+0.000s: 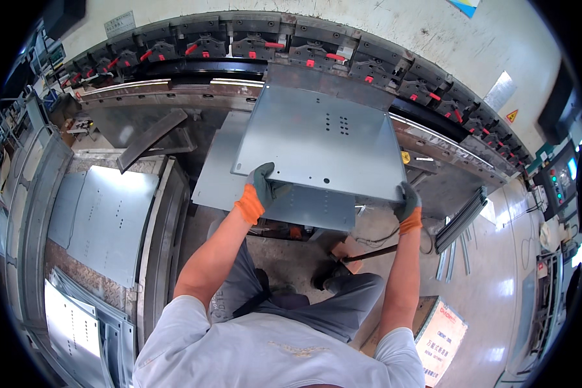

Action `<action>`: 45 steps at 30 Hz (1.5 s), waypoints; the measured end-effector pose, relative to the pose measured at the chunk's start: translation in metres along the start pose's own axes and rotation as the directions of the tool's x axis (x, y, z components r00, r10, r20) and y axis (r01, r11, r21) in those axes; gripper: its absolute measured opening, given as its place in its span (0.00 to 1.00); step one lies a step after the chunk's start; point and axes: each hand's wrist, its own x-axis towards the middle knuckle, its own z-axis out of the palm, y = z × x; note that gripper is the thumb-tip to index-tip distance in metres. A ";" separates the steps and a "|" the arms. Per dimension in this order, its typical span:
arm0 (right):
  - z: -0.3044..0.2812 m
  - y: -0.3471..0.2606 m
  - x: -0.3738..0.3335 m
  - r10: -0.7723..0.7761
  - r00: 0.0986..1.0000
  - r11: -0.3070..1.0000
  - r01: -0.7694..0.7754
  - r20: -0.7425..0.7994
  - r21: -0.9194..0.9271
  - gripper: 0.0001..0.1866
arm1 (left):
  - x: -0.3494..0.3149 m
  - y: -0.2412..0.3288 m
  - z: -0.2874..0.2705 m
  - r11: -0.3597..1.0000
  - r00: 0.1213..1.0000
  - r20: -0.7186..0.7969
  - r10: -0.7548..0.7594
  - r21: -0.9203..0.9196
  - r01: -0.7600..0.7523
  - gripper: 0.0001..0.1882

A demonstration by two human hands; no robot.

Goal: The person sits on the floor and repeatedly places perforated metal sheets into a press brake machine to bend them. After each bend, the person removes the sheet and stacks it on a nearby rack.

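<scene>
Both hands wear grey-green gloves with orange cuffs. A flat grey sheet metal panel [304, 142], with small groups of punched holes, reaches from me to the press brake's tooling [258, 46]. My left hand [262, 183] is closed on its near edge, close to the left corner. At the right near corner, my right hand [408, 202] grips the same panel; its fingertips are partly hidden. The far end of the panel lies at the machine's bed, below the row of clamps with red levers. Under it, more flat sheets [215, 181] lie on a support.
To the left, a metal-framed rack [158, 223] holds flat sheets [113, 216] and several leaning panels [74, 323]. An angled steel bracket [152, 139] stands out from the machine. Right are long metal strips [462, 220], a printed box [440, 339] and a control panel [559, 178].
</scene>
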 end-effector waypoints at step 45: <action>-0.119 0.268 -0.183 -0.063 0.634 0.499 0.689 0.771 -0.525 0.20 | -0.008 0.144 0.227 -0.911 0.517 0.819 0.249 0.380 -0.163 0.25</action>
